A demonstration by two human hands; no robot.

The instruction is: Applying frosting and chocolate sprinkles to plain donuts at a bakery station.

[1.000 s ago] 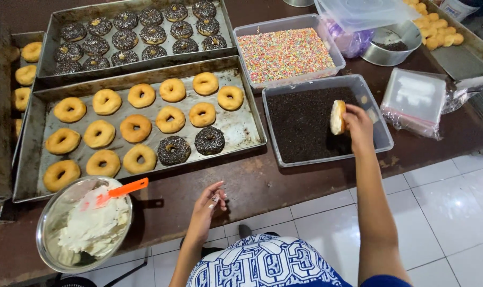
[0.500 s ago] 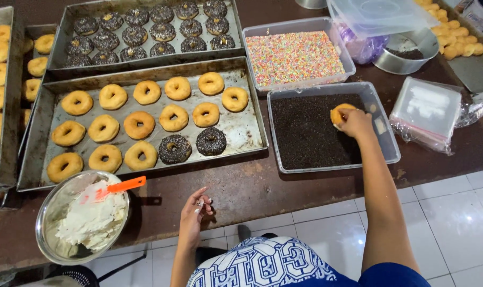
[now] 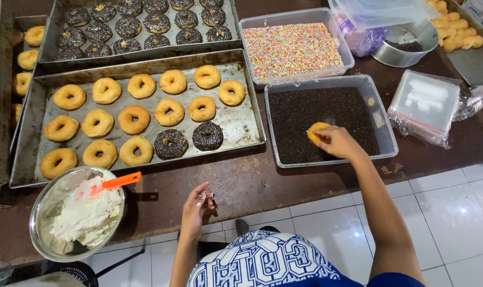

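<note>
The right hand (image 3: pixel 340 142) gripped a doughnut (image 3: pixel 317 131), pressing it into the chocolate-sprinkle tub (image 3: pixel 382 127) at centre right; coating seemed underway, lifting likely next. The left hand (image 3: pixel 196 208), loosely curled and empty, rested on the surface (image 3: pixel 263 180) edge.

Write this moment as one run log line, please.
right hand: presses doughnut into dark sprinkles tub | left hand: empty, at table edge
</note>
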